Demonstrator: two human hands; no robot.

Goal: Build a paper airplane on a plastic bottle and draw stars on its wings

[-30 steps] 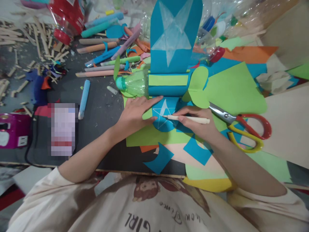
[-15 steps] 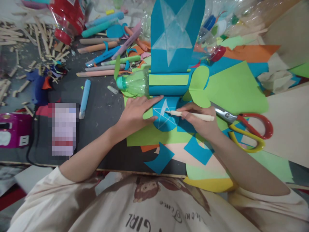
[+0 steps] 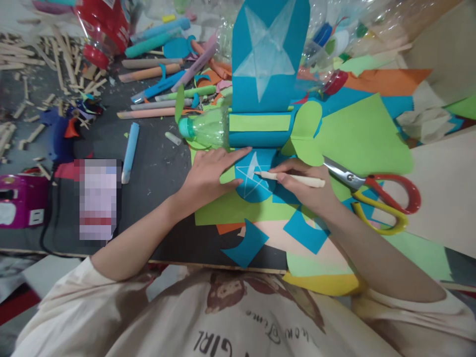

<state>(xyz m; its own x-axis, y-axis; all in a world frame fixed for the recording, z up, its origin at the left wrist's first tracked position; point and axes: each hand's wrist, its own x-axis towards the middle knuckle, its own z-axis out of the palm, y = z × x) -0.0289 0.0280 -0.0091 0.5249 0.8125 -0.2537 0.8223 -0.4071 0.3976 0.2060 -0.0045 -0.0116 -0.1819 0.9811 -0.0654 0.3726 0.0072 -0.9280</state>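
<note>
My left hand [image 3: 208,174] lies flat, fingers stretched out, pressing on a blue paper wing [image 3: 253,186] with a white star drawn on it. My right hand [image 3: 307,187] is closed on a cream-coloured chalk stick [image 3: 293,177], whose tip touches the star. The wing belongs to a plastic bottle plane [image 3: 238,126] wrapped in blue and green paper, with an upright blue wing [image 3: 269,54] bearing a filled white star and a green tail [image 3: 307,131].
Red-and-yellow scissors [image 3: 375,196] lie right of my right hand on green paper [image 3: 364,139]. Coloured chalk sticks [image 3: 159,74] and a blue chalk [image 3: 130,151] lie at the back left. Wooden sticks [image 3: 33,64], a purple box [image 3: 20,201] and paper scraps [image 3: 245,243] surround.
The chalk tip has shifted slightly up and to the right over the star, and my right hand moved up with it. My left hand has stayed put.
</note>
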